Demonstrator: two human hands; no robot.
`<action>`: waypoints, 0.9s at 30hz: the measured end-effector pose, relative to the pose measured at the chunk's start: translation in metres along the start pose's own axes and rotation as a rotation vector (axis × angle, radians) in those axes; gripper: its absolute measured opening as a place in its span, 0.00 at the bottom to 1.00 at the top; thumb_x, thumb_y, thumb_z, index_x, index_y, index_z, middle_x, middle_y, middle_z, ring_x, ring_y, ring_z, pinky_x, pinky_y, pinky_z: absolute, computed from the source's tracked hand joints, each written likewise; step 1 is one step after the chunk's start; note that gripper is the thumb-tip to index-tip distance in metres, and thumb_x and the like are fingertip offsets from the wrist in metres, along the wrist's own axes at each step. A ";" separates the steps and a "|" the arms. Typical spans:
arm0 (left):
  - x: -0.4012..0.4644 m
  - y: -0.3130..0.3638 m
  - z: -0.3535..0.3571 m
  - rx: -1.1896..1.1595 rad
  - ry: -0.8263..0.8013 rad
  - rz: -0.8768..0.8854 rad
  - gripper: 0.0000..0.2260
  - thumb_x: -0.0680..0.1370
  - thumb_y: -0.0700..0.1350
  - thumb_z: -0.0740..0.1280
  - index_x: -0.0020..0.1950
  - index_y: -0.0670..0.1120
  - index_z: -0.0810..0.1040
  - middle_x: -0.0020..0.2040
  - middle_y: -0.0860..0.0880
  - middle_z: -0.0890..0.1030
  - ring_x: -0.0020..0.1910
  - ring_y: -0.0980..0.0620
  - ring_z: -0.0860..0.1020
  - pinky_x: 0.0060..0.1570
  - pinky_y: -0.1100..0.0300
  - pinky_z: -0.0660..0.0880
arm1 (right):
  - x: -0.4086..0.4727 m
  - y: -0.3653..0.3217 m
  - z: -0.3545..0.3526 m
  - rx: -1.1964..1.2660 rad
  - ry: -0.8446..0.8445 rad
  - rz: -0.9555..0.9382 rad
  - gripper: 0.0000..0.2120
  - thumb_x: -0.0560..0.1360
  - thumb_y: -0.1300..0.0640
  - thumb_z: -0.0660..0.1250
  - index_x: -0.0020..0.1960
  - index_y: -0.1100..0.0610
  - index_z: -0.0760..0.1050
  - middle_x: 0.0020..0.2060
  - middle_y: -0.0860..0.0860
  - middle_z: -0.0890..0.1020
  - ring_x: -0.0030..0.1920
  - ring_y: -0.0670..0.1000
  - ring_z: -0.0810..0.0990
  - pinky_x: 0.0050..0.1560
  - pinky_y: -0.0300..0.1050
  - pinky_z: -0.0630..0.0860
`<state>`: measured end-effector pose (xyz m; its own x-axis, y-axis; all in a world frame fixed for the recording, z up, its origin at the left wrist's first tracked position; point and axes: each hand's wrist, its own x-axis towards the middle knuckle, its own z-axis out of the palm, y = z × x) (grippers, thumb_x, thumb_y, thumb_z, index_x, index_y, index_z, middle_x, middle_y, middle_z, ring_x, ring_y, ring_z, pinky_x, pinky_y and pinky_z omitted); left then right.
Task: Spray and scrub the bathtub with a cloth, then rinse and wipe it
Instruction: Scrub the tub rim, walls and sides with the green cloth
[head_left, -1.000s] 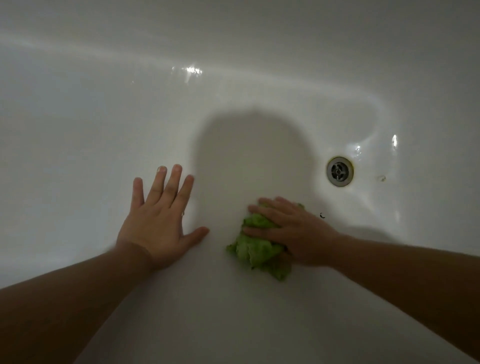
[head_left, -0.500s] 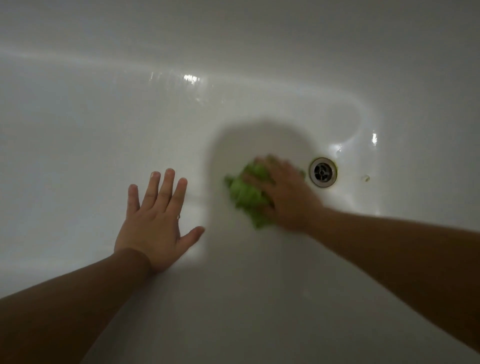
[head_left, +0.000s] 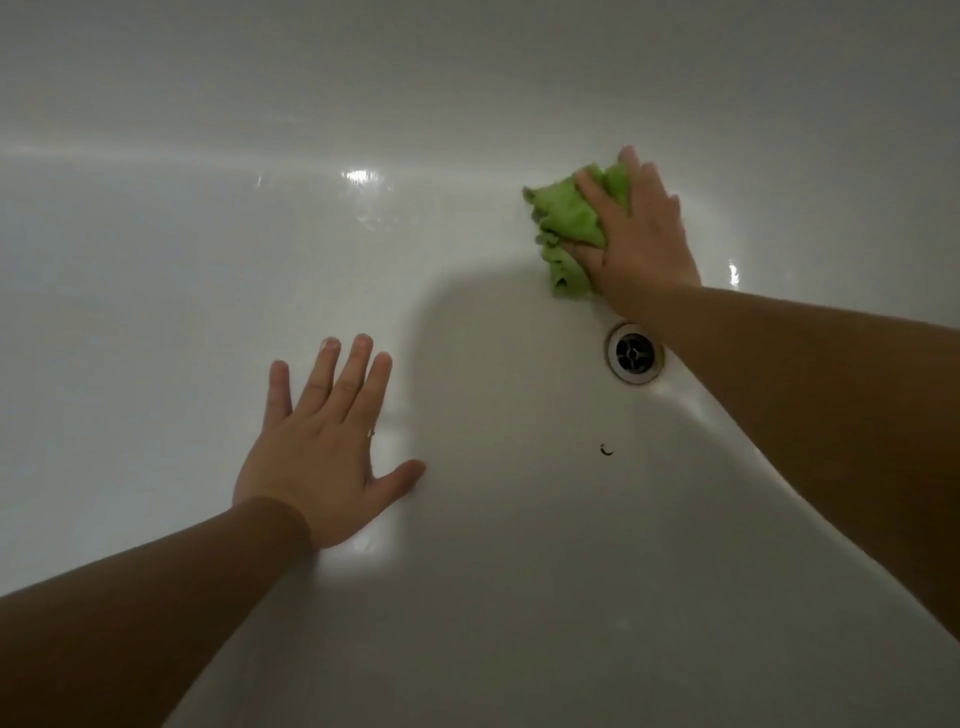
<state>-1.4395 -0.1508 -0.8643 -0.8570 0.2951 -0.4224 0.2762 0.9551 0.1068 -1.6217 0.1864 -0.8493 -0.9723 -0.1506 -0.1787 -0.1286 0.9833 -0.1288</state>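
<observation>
While the left hand is spread flat on the bathtub, the green cloth is pressed beyond the drain. It is pinned under the right hand's straight fingers.

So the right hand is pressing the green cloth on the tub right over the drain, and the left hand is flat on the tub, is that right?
Not quite. In the head view the right hand presses the green cloth on the tub beyond the drain, which lies uncovered nearer the camera. The left hand is flat on the tub, as you said.

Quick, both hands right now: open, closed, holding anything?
Left hand: open, flat on the tub.
Right hand: open, fingers straight, pressing the green cloth against the tub.
</observation>
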 end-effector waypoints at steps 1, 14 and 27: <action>0.003 0.001 -0.001 -0.004 0.007 0.007 0.45 0.76 0.78 0.38 0.82 0.50 0.31 0.82 0.48 0.31 0.81 0.45 0.30 0.79 0.35 0.39 | -0.010 0.005 0.002 0.055 0.015 0.135 0.34 0.83 0.35 0.58 0.84 0.43 0.51 0.84 0.56 0.45 0.83 0.60 0.45 0.82 0.62 0.46; 0.026 0.016 -0.003 0.011 0.058 0.080 0.44 0.78 0.76 0.43 0.85 0.49 0.39 0.84 0.48 0.39 0.83 0.45 0.37 0.79 0.34 0.44 | -0.008 -0.009 0.018 -0.117 0.059 0.005 0.35 0.81 0.38 0.64 0.83 0.50 0.59 0.82 0.62 0.56 0.81 0.66 0.57 0.77 0.65 0.58; 0.028 0.026 -0.001 0.004 0.088 0.049 0.43 0.79 0.74 0.44 0.85 0.48 0.43 0.85 0.46 0.42 0.84 0.44 0.41 0.79 0.34 0.46 | -0.046 0.024 0.015 -0.155 -0.092 0.077 0.33 0.85 0.42 0.55 0.85 0.50 0.48 0.84 0.59 0.48 0.82 0.64 0.48 0.79 0.64 0.52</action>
<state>-1.4568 -0.1178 -0.8727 -0.8776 0.3424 -0.3356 0.3200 0.9395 0.1219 -1.5774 0.2156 -0.8592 -0.9594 -0.0756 -0.2718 -0.0896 0.9952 0.0395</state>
